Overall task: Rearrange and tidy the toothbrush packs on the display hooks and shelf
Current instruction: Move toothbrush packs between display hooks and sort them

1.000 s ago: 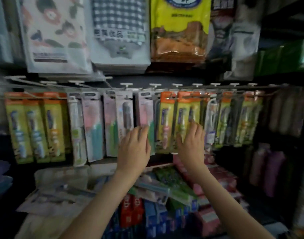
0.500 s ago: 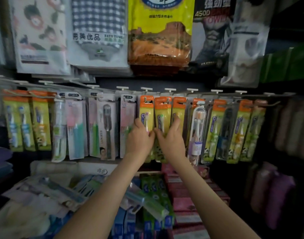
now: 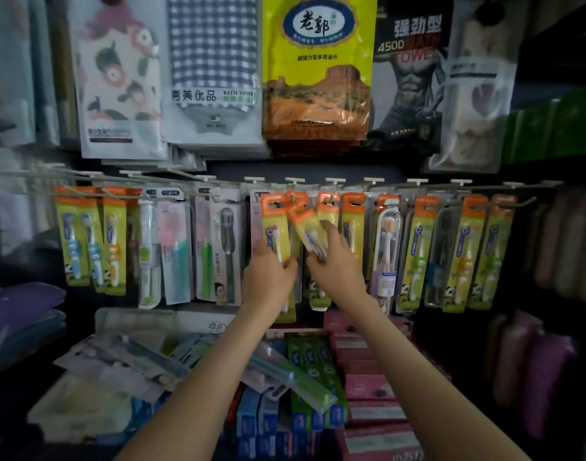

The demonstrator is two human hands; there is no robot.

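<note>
My right hand [image 3: 338, 271] pinches a toothbrush pack [image 3: 306, 227] by its lower end, up at the hook row [image 3: 334, 181]. Its long axis slants, with the orange top leaning left. It has a yellow card and a purple brush. My left hand [image 3: 268, 277] grips the neighbouring pack [image 3: 276, 234], which hangs upright just beside it.

Two bare arms show from the near edge of the view. The left forearm [image 3: 198, 387] and the right forearm [image 3: 428, 377] are uncovered along all their visible length, smooth, narrowing to slim wrists. The left hand [image 3: 268, 277] and the right hand [image 3: 338, 264] are bare too. One nail on the left hand's right side looks reddish, though it is too blurred to tell if it is painted.
</note>
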